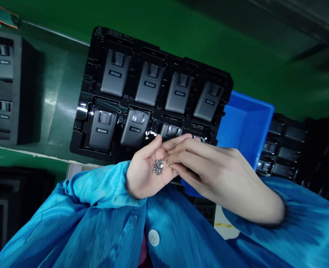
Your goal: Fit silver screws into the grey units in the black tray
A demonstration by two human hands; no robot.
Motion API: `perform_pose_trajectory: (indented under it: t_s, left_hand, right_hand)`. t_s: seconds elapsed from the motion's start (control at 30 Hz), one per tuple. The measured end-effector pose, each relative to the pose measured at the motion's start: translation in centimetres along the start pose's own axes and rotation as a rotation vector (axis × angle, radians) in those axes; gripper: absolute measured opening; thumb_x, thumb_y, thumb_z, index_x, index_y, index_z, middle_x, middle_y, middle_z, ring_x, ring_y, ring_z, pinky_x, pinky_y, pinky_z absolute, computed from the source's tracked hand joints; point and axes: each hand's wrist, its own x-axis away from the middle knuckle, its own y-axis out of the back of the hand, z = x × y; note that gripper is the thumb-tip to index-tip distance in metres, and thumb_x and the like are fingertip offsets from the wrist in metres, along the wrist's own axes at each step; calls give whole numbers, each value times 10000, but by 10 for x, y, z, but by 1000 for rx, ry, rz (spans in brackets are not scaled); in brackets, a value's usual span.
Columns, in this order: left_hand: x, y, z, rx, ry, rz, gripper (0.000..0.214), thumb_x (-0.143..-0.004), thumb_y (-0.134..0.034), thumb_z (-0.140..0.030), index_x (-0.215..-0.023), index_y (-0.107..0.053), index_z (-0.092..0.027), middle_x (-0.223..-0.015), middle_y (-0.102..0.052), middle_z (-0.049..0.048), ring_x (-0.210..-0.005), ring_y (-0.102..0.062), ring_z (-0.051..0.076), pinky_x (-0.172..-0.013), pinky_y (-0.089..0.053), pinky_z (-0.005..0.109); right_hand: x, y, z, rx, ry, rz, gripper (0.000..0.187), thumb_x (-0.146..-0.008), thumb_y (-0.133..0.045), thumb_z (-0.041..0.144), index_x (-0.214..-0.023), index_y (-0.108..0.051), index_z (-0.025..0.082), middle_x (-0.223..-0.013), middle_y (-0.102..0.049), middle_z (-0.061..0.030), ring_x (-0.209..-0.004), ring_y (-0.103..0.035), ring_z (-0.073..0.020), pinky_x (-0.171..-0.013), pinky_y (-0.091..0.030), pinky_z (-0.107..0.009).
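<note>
- My left hand (144,173) lies palm up in front of my chest, its fingers (153,147) straight and loosely apart, cupping rather than clamping.
- A small heap of screws (158,166) sits in the hollow of that palm, silver and bunched together.
- My right hand (217,175) comes across from the right, back of the hand up, and overlaps the left fingertips.
- Its fingers (187,150) are stretched out and close together, with the tips at the right edge of the heap. I cannot tell whether they pinch a screw.
- Behind both hands a black tray (97,41) lies on the green table (55,96), skewed in the view.
- Grey parts (115,72) marked "Riton" fill its pockets: four in the far row, and in the near row two in full view with a third partly hidden by my hands.
- A blue bin (245,119) stands against the tray's right end, just beyond my right hand.
- A second tray (2,74) with similar parts sits at the left edge, well apart from the first.
- More dark trays (287,149) are on the right, past the bin.
- My blue coat (97,223) fills the bottom of the view, with a white button (153,237) at the centre.
</note>
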Motion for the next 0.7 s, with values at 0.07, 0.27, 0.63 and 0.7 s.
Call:
perform_pose_trajectory:
  t_s: [0.07,0.27,0.63,0.7]
  left_hand:
    - [0,-1,1,-3,5,-23,587,-1013,-257,-473,-1357,-578,-123,-1512,-507,113,-1491,-445,234,-1379,-122,488]
    - [1,1,1,-14,13,-35,605,-1010,-266,-475,-1418,-531,-116,-1526,-487,121,-1600,-230,294,-1381,-7,539]
    - [-1,1,1,1,25,-24,597,-1014,-263,-447,-1432,-517,-105,-1546,-465,111,-1607,-211,288,-1393,-13,527]
    - [0,1,-1,-16,33,-31,617,-1015,-254,-459,-1471,-492,-118,-1535,-481,101,-1588,-274,260,-1386,-132,474]
  right_hand:
    - [-1,0,-2,-21,14,17,178,-1029,-526,192,-957,-681,144,-1059,-648,-27,-860,-604,-118,-646,-410,-270]
    - [-4,0,-1,-70,26,69,179,-1027,-512,195,-956,-655,116,-1047,-648,-52,-956,-632,-154,-701,-449,-275]
    - [-7,-1,-1,-69,48,74,143,-1038,-513,204,-1085,-629,135,-1056,-636,-27,-960,-606,-136,-751,-430,-280]
    - [-8,0,0,-86,51,84,145,-1037,-509,196,-1088,-631,137,-1057,-636,-27,-952,-604,-133,-748,-425,-279]
